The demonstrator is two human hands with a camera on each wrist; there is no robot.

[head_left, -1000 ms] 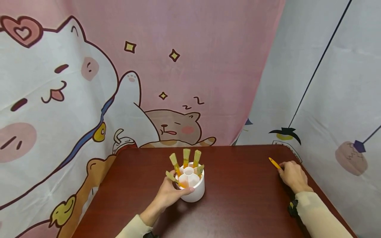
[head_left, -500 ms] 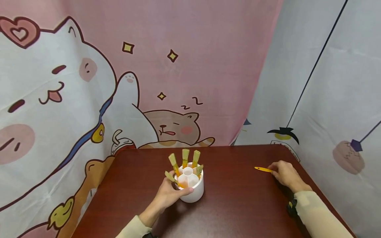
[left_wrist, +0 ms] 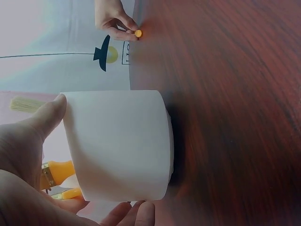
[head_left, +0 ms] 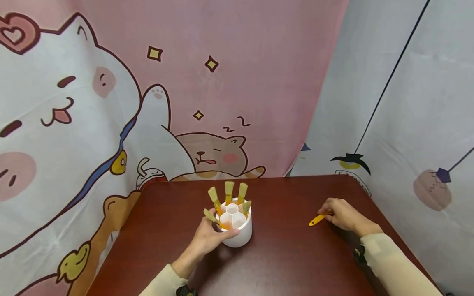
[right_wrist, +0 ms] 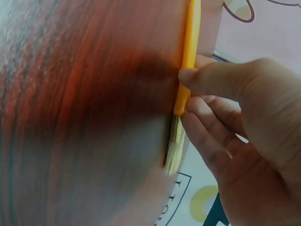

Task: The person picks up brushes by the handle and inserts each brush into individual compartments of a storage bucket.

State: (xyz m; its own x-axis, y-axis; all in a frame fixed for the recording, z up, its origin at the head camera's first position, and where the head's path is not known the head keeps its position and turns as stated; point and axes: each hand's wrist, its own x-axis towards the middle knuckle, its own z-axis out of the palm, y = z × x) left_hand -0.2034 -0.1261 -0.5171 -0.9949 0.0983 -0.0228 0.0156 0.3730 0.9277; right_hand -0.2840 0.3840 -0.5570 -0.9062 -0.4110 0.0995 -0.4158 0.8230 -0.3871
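A white round holder (head_left: 242, 236) with compartments stands on the brown table. Several paintbrushes with pale bristles and orange handles lean in it, bristles up. My left hand (head_left: 205, 243) grips its near left side, thumb at the rim; in the left wrist view the white wall (left_wrist: 120, 146) fills the middle. On the right, my right hand (head_left: 342, 214) pinches one more paintbrush (head_left: 316, 220) between thumb and fingers. In the right wrist view this brush's yellow handle (right_wrist: 192, 35) points up and its pale bristles (right_wrist: 174, 157) point down, close along the tabletop.
The dark red-brown table (head_left: 274, 263) reaches back to a pink and white cloth backdrop (head_left: 274, 82) printed with cartoon animals. A pale cloth (head_left: 400, 123) hangs beside the table's right edge.
My right hand has moved left and turned the paintbrush, so its handle end swings from pointing away to pointing left and toward me. The left hand keeps its grip on the holder.
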